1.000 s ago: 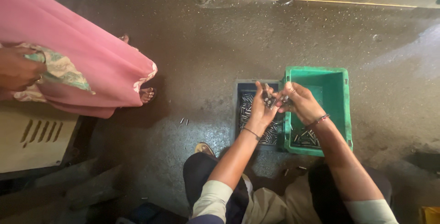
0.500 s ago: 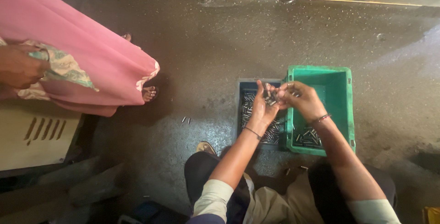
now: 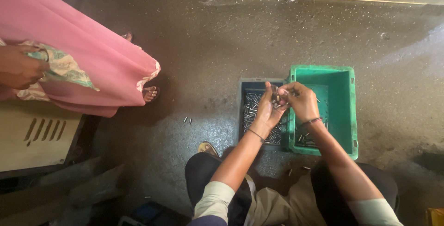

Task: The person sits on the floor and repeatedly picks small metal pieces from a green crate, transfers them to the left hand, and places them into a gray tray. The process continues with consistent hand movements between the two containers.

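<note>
A person sits on a dark concrete floor (image 3: 222,45), seen from above, with both forearms stretched forward. The landmark is a green plastic bin (image 3: 344,110), lying in front of the person's right knee. Pressed against the bin's left side is a dark blue tray (image 3: 247,87) filled with small metal pins (image 3: 252,108). A few more such pins lie at the near end of the green bin.

The left hand (image 3: 268,108) hovers over the tray, just left of the bin's left wall, palm cupped and turned up, with a small bunch of pins (image 3: 276,100) resting against its fingers. The right hand (image 3: 301,100) is above the bin's left wall, fingers curled and pinched toward the same bunch, touching the left hand's fingertips. Each wrist wears a thin bangle.

Far to the left of the bin stands another person in a pink garment (image 3: 78,55), a sandalled foot (image 3: 150,94) showing. Two loose pins (image 3: 187,120) lie on the floor between that foot and the tray.
</note>
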